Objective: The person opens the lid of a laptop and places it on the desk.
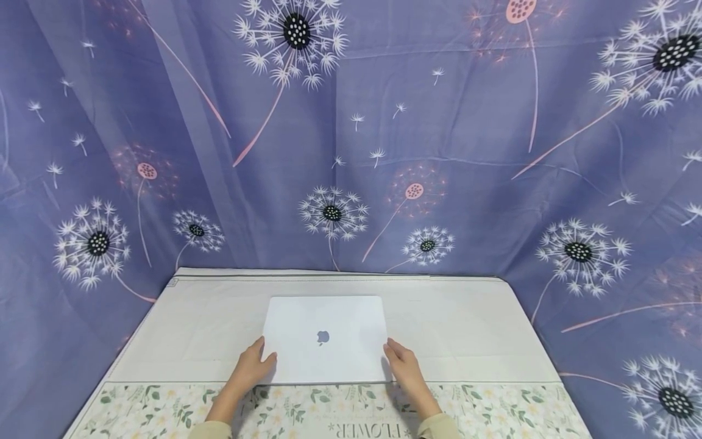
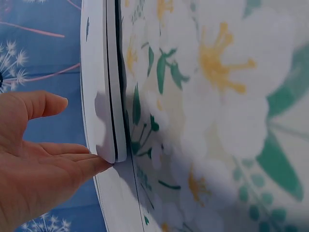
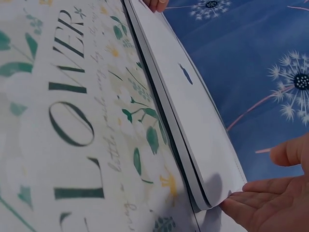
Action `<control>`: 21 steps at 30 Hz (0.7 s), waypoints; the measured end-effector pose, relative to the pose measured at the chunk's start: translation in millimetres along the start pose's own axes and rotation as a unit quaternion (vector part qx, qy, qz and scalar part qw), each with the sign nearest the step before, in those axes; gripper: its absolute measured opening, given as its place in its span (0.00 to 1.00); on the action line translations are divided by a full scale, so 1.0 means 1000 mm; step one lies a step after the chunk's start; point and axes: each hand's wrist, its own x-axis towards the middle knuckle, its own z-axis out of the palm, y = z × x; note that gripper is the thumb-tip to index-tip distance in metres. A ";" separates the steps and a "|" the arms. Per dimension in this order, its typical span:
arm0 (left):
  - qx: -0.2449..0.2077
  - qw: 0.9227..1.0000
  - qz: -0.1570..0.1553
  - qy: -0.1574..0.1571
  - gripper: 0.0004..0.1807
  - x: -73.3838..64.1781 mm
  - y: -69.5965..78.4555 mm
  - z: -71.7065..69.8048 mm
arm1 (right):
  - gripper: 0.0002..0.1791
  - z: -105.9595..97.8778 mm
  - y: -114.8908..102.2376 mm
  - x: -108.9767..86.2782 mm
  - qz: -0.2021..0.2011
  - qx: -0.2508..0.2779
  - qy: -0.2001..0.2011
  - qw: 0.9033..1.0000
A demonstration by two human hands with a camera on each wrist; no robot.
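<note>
A closed silver laptop [image 1: 351,353] with a dark apple logo lies flat on the table, its front edge close to the floral strip. At its left side is my left hand [image 1: 253,366]; in the left wrist view the straight fingers [image 2: 72,159] touch the laptop's corner while the thumb stays raised. My right hand [image 1: 404,366] is at the opposite side. Its extended fingers [image 3: 253,195] reach the near right corner in the right wrist view, with the thumb held apart. A thin dark gap shows between lid and base along the laptop's front edge [image 3: 166,111].
The white table cover [image 1: 471,329] extends behind and to both sides of the laptop. Nearer the body runs a floral cloth [image 1: 307,408] with printed lettering. A blue-purple dandelion curtain [image 1: 384,122] hangs behind the table and along its left and right sides.
</note>
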 end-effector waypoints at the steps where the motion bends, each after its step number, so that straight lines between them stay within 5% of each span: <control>1: -0.001 1.000 -0.002 0.000 0.34 0.000 0.001 0.001 | 0.29 -0.001 0.000 0.000 0.004 0.002 0.001 1.000; 21: -0.014 1.000 0.019 -0.011 0.34 -0.003 0.021 0.023 | 0.29 -0.026 0.005 0.000 0.032 -0.007 0.040 0.999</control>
